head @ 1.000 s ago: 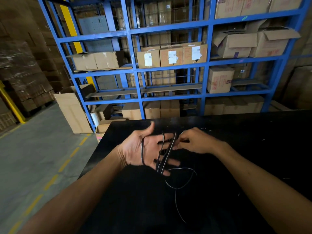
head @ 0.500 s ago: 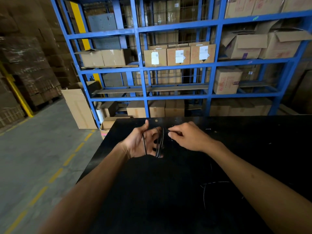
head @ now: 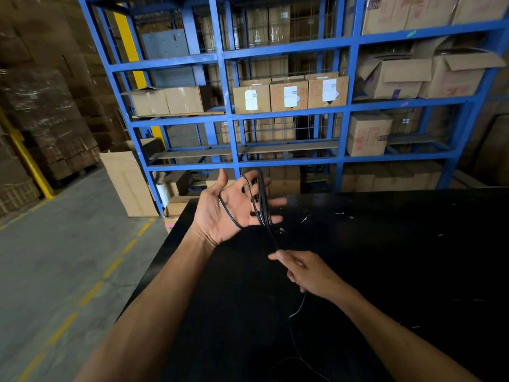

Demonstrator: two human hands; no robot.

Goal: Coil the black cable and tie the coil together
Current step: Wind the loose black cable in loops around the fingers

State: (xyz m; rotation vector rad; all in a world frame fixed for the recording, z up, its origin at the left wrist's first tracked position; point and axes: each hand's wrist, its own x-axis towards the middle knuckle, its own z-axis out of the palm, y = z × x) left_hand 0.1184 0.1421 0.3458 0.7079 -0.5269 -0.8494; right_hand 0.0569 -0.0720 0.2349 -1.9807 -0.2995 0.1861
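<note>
The thin black cable (head: pixel 261 199) is wound in several loops around my left hand (head: pixel 234 208), which is raised palm-up with fingers spread above the far left corner of the black table (head: pixel 399 244). From the loops one strand runs down and toward me into my right hand (head: pixel 305 271), which pinches it between thumb and fingers nearer to me. The loose tail of the cable hangs below my right hand and trails over the table's near part, hard to see against the black top.
A tall blue steel rack (head: pixel 234 119) filled with cardboard boxes (head: pixel 289 95) stands just behind the table. A big carton (head: pixel 126 183) leans on the grey floor at the left. Small white scraps (head: pixel 305 218) lie on the tabletop.
My left hand has opened and lifted with the loops on it. My right hand has moved down and toward me from the left hand, drawing a strand of cable taut.
</note>
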